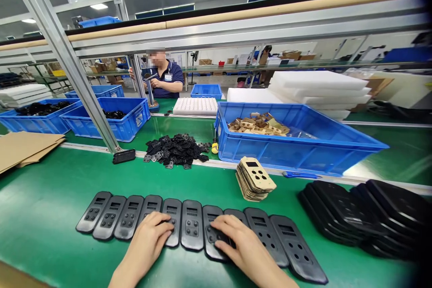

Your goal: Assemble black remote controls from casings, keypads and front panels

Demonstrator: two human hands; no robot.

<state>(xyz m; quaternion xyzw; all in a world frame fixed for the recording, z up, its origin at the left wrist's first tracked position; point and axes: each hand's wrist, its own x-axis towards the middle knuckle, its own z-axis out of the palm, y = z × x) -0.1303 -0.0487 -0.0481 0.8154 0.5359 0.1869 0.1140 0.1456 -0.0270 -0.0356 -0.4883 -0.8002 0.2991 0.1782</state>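
Several black plastic panels (128, 217) with button holes lie side by side in a row on the green table (50, 198). My left hand (148, 240) rests flat on the panels near the middle of the row, fingers stretched out. My right hand (238, 245) lies on a panel (212, 238) just right of it, fingers pressed down on its button holes. Neither hand holds anything. Behind the row stands a stack of tan cardboard inserts (254, 179) with matching holes.
A pile of small black parts (175, 149) lies behind the row. A blue bin (297, 148) holds tan pieces. More black panels (364, 216) are stacked at right. Cardboard sheets (23, 147) lie at left. A person in a dark shirt (167, 80) works across the line.
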